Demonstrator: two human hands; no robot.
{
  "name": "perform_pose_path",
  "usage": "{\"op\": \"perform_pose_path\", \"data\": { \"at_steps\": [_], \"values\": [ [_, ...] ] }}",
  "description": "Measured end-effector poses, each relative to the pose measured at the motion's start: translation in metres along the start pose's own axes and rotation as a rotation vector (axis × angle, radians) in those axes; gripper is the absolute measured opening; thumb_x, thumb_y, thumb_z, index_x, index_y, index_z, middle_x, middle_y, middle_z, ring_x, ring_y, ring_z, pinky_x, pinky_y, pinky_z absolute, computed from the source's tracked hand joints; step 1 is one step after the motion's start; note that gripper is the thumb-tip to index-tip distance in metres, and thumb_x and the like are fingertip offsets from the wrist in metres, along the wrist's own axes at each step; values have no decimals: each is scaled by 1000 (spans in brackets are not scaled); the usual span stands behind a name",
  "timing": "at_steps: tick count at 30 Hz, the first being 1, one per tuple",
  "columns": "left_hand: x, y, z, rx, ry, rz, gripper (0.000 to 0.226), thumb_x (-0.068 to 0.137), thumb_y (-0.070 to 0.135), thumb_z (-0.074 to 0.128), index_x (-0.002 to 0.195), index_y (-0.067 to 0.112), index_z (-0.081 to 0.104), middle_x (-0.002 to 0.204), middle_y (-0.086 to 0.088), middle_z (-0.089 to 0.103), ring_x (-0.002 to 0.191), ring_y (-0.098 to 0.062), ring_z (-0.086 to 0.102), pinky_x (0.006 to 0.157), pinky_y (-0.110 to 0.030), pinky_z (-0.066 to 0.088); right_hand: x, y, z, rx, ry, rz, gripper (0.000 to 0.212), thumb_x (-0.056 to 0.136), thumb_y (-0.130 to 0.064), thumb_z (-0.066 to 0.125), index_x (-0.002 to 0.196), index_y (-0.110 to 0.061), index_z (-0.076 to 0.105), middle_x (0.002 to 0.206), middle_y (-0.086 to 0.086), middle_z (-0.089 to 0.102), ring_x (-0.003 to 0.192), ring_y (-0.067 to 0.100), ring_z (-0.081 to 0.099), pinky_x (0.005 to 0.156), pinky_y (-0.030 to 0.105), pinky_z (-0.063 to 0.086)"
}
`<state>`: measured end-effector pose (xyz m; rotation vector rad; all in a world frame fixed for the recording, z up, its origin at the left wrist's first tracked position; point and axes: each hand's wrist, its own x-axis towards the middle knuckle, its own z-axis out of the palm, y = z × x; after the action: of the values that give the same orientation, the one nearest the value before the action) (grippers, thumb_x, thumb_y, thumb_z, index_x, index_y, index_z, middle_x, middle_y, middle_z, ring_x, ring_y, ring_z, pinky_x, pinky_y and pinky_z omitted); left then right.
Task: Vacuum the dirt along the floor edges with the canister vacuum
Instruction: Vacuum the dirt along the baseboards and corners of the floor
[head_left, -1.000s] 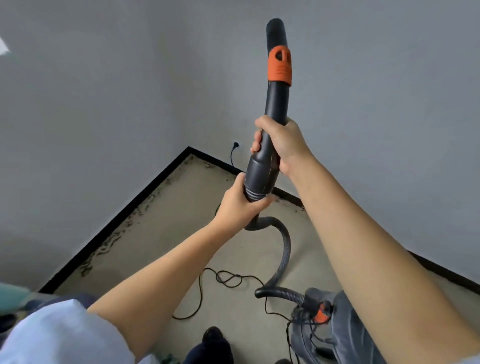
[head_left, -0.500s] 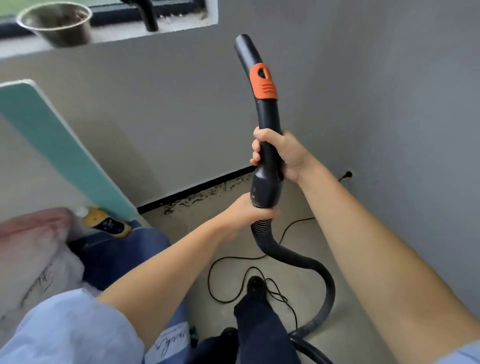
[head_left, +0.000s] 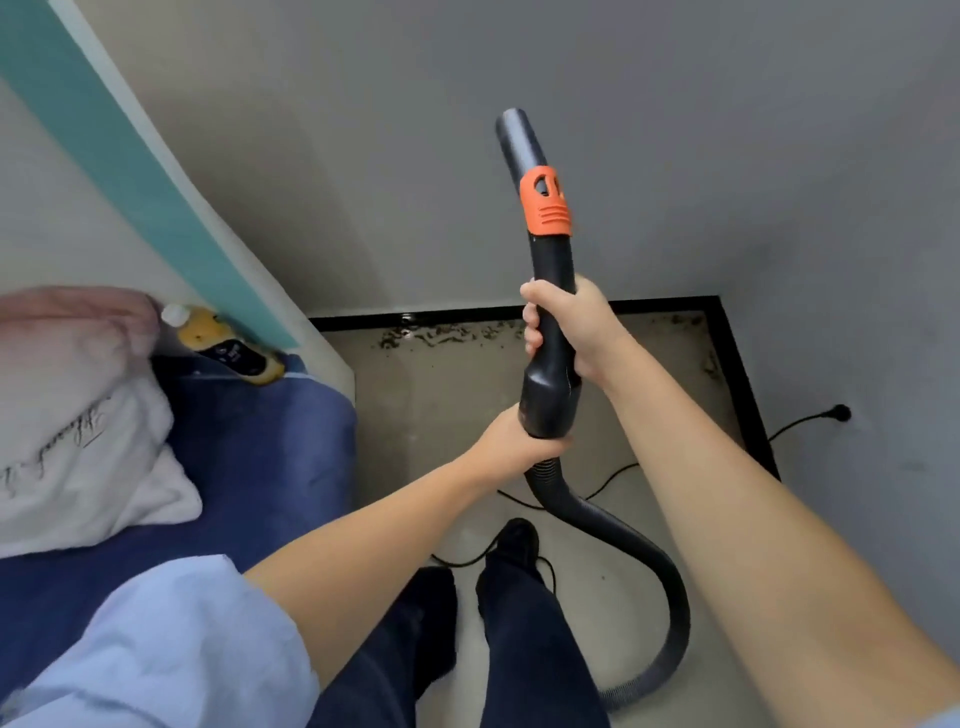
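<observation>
Upright, vacuum handle (head_left: 551, 291), open end up, both hands (head_left: 571, 327) wrapped around it.

Dirt (head_left: 452, 332) strewn along the floor's (head_left: 441, 415) far edge; black cord (head_left: 613, 475) trailing mid-floor; pillow (head_left: 78, 441) on the bed (head_left: 270, 457).

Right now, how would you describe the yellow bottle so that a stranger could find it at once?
Start from the bed with the blue sheet on the left. At its head, a teal board leans along the wall. The yellow bottle lies at that board's foot, beside the pink pillow; it alone is yellow, with a white cap and a dark label.
</observation>
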<state>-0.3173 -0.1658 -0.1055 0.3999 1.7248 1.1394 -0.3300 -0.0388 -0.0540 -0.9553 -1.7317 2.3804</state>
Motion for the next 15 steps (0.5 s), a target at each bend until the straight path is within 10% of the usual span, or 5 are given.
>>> {"op": "perform_pose_path", "data": {
  "at_steps": [7, 15],
  "values": [
    [20, 1, -39, -63, -263, 14, 13, 86, 8, 64, 98, 13, 62, 98, 3, 65, 98, -11, 61, 91, -24, 46, 38, -14, 11, 68, -449, 118, 19, 92, -9, 44, 74, -15, 40, 51, -5, 40, 39, 8, 37, 43, 21, 39],
    [64, -42, -68, -63, 69, -133, 10, 79, 13, 67, 75, 11, 58, 70, -2, 60, 68, -17, 55, 66, -27, 44, 102, 37, 42, 41, 220, 180, 12, 88, -8, 53, 81, -12, 44, 58, 3, 46, 41, 13, 41, 44, 21, 40]
  ]
}}
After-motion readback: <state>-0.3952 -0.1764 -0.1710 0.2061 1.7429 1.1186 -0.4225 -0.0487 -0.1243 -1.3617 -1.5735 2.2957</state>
